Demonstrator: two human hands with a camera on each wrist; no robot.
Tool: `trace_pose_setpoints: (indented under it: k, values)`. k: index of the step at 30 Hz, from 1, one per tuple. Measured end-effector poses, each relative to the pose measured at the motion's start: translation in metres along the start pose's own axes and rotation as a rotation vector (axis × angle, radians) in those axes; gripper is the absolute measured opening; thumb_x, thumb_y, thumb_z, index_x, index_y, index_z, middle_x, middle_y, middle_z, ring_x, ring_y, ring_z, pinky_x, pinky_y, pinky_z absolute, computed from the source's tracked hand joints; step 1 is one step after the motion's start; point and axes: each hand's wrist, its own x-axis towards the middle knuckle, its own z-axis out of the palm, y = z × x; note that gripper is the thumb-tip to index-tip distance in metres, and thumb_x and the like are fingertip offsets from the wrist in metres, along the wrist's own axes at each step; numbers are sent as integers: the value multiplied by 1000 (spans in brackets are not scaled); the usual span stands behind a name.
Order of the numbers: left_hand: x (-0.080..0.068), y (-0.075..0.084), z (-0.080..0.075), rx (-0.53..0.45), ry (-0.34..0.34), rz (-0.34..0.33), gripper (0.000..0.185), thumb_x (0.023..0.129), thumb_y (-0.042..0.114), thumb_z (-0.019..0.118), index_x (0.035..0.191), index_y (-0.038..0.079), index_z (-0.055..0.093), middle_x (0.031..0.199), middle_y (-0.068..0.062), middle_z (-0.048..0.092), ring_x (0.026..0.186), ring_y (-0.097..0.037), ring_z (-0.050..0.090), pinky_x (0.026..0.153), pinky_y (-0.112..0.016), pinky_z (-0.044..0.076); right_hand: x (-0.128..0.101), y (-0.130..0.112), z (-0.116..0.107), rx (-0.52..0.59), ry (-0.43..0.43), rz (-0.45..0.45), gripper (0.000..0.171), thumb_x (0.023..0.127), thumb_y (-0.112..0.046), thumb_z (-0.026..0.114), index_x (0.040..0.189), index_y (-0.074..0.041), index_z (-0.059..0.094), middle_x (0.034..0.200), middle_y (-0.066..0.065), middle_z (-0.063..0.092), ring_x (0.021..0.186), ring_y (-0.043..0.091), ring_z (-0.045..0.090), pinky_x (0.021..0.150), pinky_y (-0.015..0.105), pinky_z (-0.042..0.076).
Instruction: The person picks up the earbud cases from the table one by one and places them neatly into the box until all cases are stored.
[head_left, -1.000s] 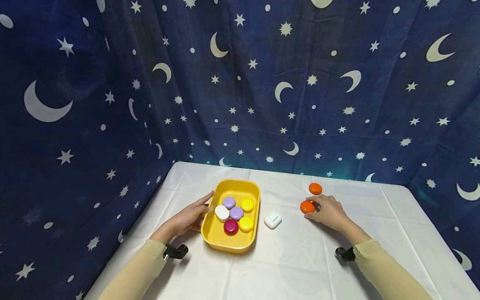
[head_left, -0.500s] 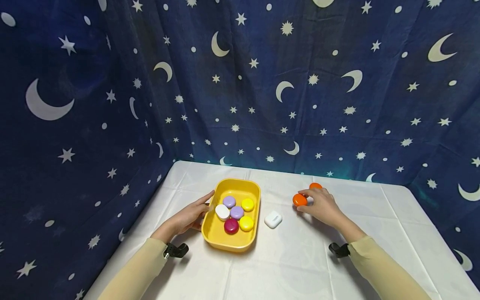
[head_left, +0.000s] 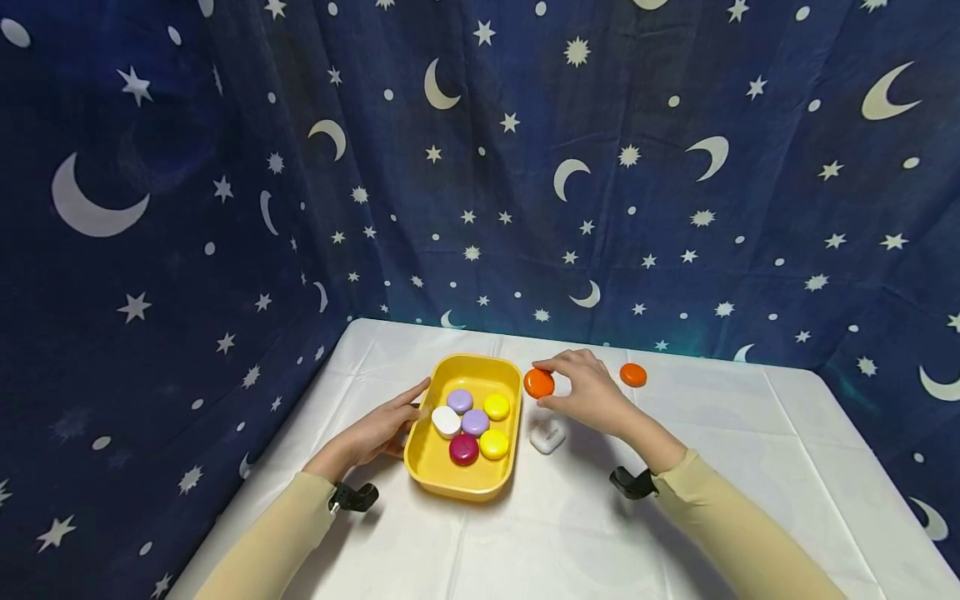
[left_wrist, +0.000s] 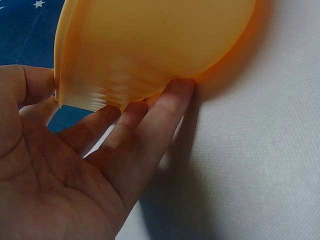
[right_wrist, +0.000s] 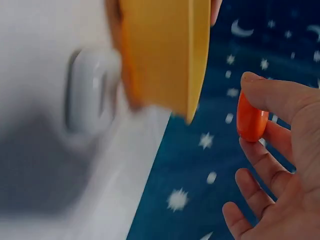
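My right hand (head_left: pixel 588 393) pinches a glossy orange disc (head_left: pixel 538 383), rounded like a pebble, between thumb and fingers. The disc is just beyond the right rim of a yellow tray (head_left: pixel 453 490), raised above the table in the right wrist view. Inside the tray lie several similar discs: two lilac, two yellow, a dark magenta one (head_left: pixel 463 450) and a white piece (head_left: pixel 446 422). At the tray's left side, my left hand (head_left: pixel 375 433) rests its fairly straight fingers against the outer wall (left_wrist: pixel 155 45), as the left wrist view shows.
A small white rounded case (head_left: pixel 547 435) lies on the table right of the tray, below my right hand. Another orange disc (head_left: pixel 633 375) sits farther right at the back. A starry blue curtain (head_left: pixel 525 183) hangs behind and left of the white-covered table (head_left: pixel 555 533).
My right hand has carried the orange disc left and upward, from beside the other orange disc to near the tray's right rim. The left hand and the tray have stayed in place.
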Motion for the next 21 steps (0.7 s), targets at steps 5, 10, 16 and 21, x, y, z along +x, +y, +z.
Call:
trace_pose_setpoints:
  k: [5,10,16,21]
  values:
    - [0,0,-1,-2,-1,0,67,104,25,49,165,34,21,141,-23,55,102,-31,67,77,-49,60,13,-35,14,-5,-113,-5,55,81,-31,86,133,-24,70,126,-1,64,122,23,45,105,49,36]
    - [0,2,-1,2,-10,3,67,105,25,49,165,35,21,144,-23,52,102,-31,67,76,-48,60,24,-62,29,-34,-227,-60,54,80,-35,87,130,-24,72,123,-3,67,119,22,46,104,46,36]
    - [1,3,-2,-10,-21,8,67,105,24,49,164,36,21,143,-23,53,105,-31,66,78,-50,60,32,-84,50,-74,-306,-139,49,78,-43,87,122,-26,75,111,-10,68,116,20,47,101,44,37]
    - [0,2,-3,-4,-30,5,66,106,24,48,165,35,20,141,-23,55,104,-31,67,77,-48,60,34,-95,71,-132,-347,-196,46,76,-49,88,114,-26,75,96,-15,64,103,16,46,91,39,38]
